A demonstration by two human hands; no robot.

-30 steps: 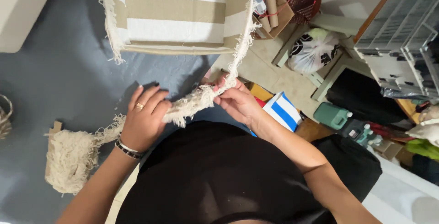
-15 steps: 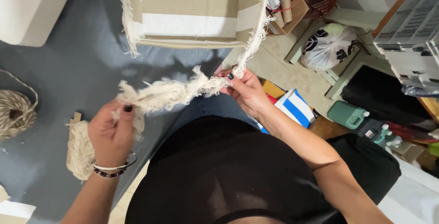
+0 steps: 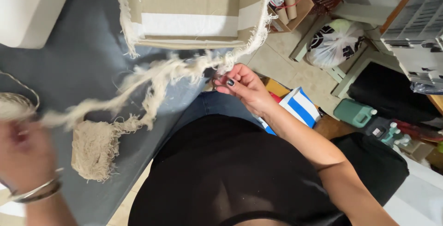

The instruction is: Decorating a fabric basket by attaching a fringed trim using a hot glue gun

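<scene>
The right hand [image 3: 244, 87] pinches the fringe trim [image 3: 161, 76] with closed fingers, near the corner of the striped folded cloth [image 3: 194, 9]. The left hand [image 3: 25, 154], blurred at the near left, seems to grip the trim's other end, though its fingers cannot be made out. The trim spans the dark surface [image 3: 83, 60] above its coil [image 3: 94, 147]. Pulled hard, it could fray, tangle, or drag the coil off.

Dark table [image 3: 92, 64], striped fabric [image 3: 194, 9], fringe bundle [image 3: 94, 147]
</scene>
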